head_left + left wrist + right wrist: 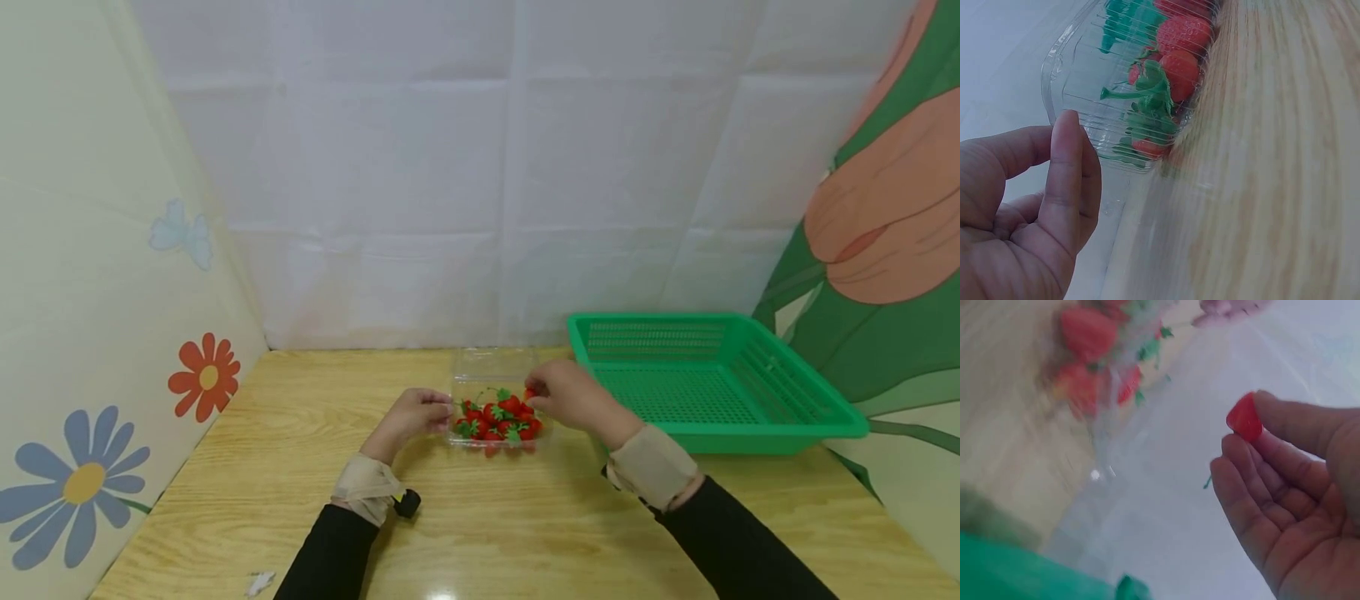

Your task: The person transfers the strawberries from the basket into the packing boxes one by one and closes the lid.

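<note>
A clear plastic box [501, 442] with its lid [495, 363] raised at the back holds several red strawberries [498, 417] with green leaves. At the box's left side, my left hand [412, 421] pinches the rim [1049, 94] between thumb and fingers. My right hand [573, 398] is over the right side of the box. In the right wrist view, its thumb and fingertips pinch one small red strawberry [1245, 417], held apart from the others. A thin green stem [1207, 482] shows just below that hand's fingers.
A green plastic basket [750, 442] with slotted walls stands to the right of the box. The wooden table [480, 525] meets a white cloth backdrop [390, 167] behind. A scrap of white paper [260, 582] lies near the front left.
</note>
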### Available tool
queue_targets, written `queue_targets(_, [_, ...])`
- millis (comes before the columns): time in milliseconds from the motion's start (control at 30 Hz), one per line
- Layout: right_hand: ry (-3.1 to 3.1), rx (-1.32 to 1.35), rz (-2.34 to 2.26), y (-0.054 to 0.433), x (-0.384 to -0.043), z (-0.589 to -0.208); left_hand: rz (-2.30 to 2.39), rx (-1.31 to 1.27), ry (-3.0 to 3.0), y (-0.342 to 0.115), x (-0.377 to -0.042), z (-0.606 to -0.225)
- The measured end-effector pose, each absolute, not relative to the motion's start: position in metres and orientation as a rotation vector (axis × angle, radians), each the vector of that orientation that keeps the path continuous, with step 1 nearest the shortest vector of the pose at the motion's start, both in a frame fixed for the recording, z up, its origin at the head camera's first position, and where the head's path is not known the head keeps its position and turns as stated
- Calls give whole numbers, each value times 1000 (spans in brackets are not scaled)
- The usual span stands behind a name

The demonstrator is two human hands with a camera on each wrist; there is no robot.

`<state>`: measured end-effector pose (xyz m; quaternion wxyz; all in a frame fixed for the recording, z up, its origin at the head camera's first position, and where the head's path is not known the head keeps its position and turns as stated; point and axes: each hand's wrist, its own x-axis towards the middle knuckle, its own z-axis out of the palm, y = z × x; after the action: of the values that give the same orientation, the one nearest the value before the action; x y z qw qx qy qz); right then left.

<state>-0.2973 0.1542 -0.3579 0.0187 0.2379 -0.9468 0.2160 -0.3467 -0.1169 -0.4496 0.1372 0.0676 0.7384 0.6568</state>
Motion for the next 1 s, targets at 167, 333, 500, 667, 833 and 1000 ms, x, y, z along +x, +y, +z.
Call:
queue_targets(167, [-2975,644,686,142,-307,-378,1901,204,2136,-117,-348,-450])
queue_targets(333, [-2989,613,617,136,-317,-396,1895,196,2144,-117,-349,-451])
queue_targets(500, [-2987,633,495,131,-322,-411,1904,188,2136,-119,-348,-452])
queue_targets(667, [-3001,622,461,127,-322,-418,1904,194,2123,-120,-346,-452])
queue_targets(833, [-3017,614,427,125,-321,-419,1909,203,2117,-120,-346,-452])
queue_targets(1000, [-3007,623,383,124,-323,-421,1909,201,2117,-119,-347,-451])
